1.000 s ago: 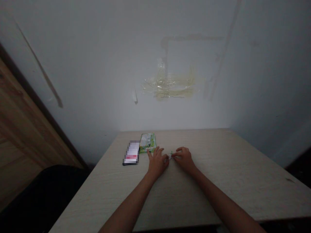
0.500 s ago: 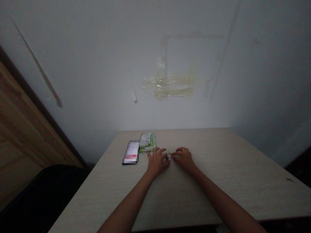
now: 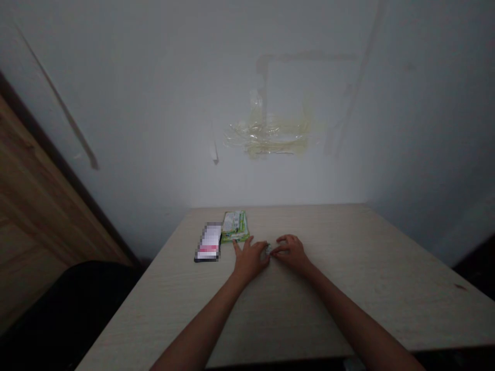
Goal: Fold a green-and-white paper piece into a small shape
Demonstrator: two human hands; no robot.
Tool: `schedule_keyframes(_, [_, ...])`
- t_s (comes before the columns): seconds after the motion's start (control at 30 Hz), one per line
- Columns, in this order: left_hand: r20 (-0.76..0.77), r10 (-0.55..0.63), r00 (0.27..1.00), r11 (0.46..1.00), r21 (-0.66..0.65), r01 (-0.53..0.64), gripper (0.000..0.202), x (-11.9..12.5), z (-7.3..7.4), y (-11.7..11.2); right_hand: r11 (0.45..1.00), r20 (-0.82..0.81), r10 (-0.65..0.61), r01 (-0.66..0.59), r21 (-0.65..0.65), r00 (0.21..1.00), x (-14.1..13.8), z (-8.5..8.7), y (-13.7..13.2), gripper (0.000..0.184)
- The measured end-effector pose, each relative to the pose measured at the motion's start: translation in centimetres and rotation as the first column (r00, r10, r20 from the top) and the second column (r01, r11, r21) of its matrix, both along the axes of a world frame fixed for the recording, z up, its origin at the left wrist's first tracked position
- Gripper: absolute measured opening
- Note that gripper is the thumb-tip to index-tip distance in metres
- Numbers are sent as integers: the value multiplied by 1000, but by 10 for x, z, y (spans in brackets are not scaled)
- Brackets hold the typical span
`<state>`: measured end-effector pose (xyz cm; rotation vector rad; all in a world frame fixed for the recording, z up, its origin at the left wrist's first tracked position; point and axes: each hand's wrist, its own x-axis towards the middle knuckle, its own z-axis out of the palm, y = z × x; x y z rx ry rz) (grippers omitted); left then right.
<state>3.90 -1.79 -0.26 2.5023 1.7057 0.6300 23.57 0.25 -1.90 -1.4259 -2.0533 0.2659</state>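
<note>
Between my hands, low over the table, is a small pale piece (image 3: 268,249) with dark or greenish marks; its kind is too small to tell. My left hand (image 3: 250,261) pinches it from the left with thumb and index finger, the other fingers spread toward the packet. From the right, the fingertips of my right hand (image 3: 293,251) close together on its near right edge. A green and white printed packet (image 3: 235,226) lies flat just beyond my left fingers. Left of that packet rests a phone (image 3: 209,243) with its lit screen blurred.
The light wooden table (image 3: 348,304) reaches back to a grey-white wall (image 3: 162,129) with patches of clear tape (image 3: 270,135). At the left are a brown wooden panel (image 3: 34,206) and a black chair-like shape (image 3: 77,299).
My left index finger has come down over the small piece, and my right fingertips have shifted slightly toward me. The small piece is tilted differently. Phone and packet stay where they were.
</note>
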Motion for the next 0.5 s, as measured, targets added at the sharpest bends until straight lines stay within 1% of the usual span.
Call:
schedule_keyframes(0.23, [-100, 26, 995, 998, 65, -20, 42, -1, 1, -6, 1000, 15, -6, 5, 4, 1000, -2, 6, -4, 9])
schedule_keyframes(0.37, [-149, 67, 987, 997, 48, -60, 44, -1, 0, -6, 1000, 27, -31, 30, 9, 999, -5, 7, -5, 9])
schedule_keyframes(0.5, [-138, 69, 988, 997, 31, -65, 45, -1, -4, -4, 998, 20, -59, 59, 15, 998, -6, 6, -3, 8])
